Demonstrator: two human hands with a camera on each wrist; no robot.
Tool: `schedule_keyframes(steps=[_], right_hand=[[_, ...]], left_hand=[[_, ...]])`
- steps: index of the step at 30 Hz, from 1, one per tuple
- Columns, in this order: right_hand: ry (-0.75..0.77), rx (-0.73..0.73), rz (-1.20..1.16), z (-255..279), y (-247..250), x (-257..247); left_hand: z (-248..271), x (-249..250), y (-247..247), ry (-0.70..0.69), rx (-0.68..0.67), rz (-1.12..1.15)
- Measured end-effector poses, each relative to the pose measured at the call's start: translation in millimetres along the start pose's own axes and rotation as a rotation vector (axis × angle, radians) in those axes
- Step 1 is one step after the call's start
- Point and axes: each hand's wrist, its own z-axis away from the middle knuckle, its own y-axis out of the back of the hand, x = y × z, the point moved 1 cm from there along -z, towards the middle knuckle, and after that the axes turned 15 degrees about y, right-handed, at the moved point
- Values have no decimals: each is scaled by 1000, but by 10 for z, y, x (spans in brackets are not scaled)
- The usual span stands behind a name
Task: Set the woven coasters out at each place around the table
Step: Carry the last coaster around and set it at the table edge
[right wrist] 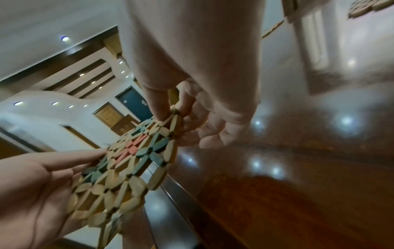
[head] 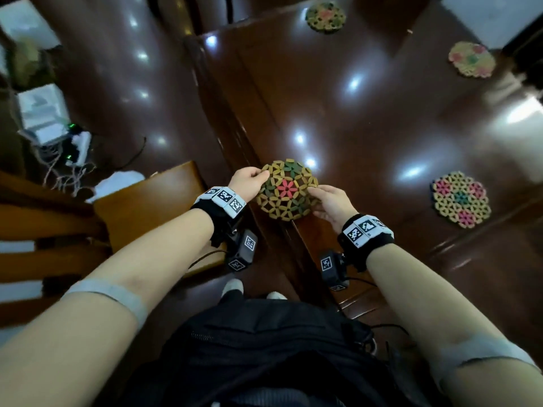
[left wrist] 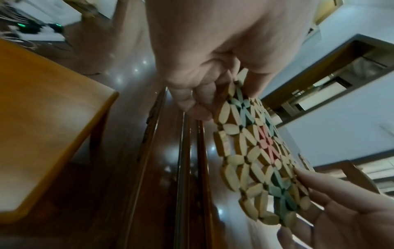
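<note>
A round woven coaster (head: pixel 286 190) with a red flower centre and green petals hangs tilted over the left edge of the dark glossy table (head: pixel 367 113). My left hand (head: pixel 260 176) pinches its far left rim, and my right hand (head: pixel 316 201) pinches its right rim. In the left wrist view the left hand (left wrist: pixel 202 104) curls round the coaster (left wrist: pixel 251 160). The right wrist view has the right hand (right wrist: pixel 179 121) gripping the coaster (right wrist: pixel 127 168) between thumb and fingers. Three more coasters lie flat on the table: one at the near right (head: pixel 460 199), one at the far right (head: pixel 471 59), one at the far end (head: pixel 325 16).
A wooden chair (head: pixel 141 207) stands just left of the table edge under my left wrist. A power strip with cables (head: pixel 76 148) and white boxes (head: pixel 41 113) lie on the floor at far left. A black bag (head: pixel 264 348) hangs at my front.
</note>
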Motion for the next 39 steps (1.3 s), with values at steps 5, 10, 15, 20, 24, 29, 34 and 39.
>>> schedule_keyframes(steps=[5, 10, 15, 20, 24, 29, 34, 39], right_hand=[[50, 202, -28, 36, -151, -41], [66, 254, -26, 8, -208, -146], [50, 269, -34, -185, -101, -261], [53, 298, -58, -348, -23, -301], [49, 300, -79, -438, -29, -314], [35, 279, -110, -512, -18, -347], [34, 314, -154, -647, 28, -370], [21, 401, -164, -844, 15, -400]], left_hand=[[-201, 218, 144, -93, -67, -14], [-381, 397, 199, -176, -74, -35], [-625, 619, 133, -174, -65, -26], [-795, 822, 64, -206, -72, -49], [-888, 947, 68, -210, -81, -53], [-989, 1147, 52, -195, -125, -96], [-1178, 1388, -19, -224, -166, -237], [-1514, 1678, -94, -220, -225, -419]])
